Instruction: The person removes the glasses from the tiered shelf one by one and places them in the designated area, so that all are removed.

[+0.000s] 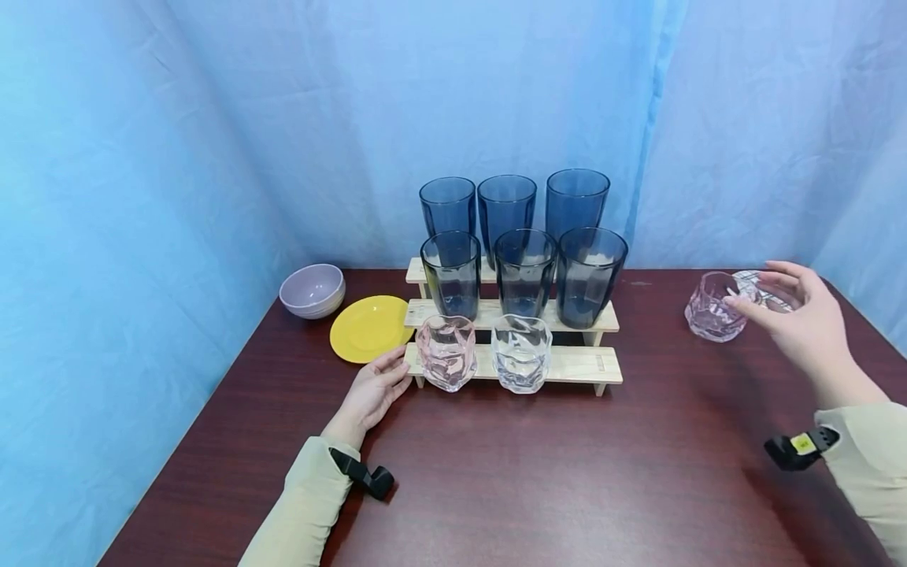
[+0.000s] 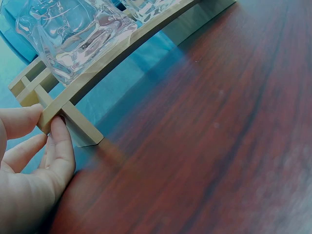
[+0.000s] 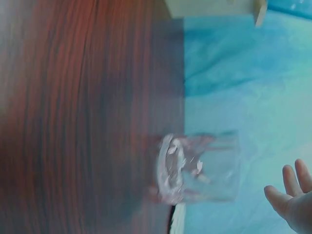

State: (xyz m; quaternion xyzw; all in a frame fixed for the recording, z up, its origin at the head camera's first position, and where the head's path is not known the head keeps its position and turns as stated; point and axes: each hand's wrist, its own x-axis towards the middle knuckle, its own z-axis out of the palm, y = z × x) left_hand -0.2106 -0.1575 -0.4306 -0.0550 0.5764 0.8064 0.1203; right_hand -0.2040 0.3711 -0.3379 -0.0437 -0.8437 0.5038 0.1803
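A three-step wooden rack (image 1: 577,364) stands in the middle of the table. My left hand (image 1: 372,391) pinches the left end of its lowest step, thumb above and fingers beneath in the left wrist view. On that step sit a pink-tinted glass (image 1: 446,354) and a clear glass (image 1: 521,354), both with crumpled-looking sides. My right hand (image 1: 808,311) hovers beside a pinkish-purple glass (image 1: 714,321) on the table at the right. In the right wrist view, a gap shows between its spread fingers (image 3: 278,199) and that upright glass (image 3: 200,168).
Three tall blue glasses (image 1: 577,197) stand on the top step, and three blue-grey glasses (image 1: 591,283) on the middle one. A lilac bowl (image 1: 312,291) and a yellow plate (image 1: 370,329) lie left of the rack. A patterned white round item (image 1: 768,287) lies partly behind my right hand.
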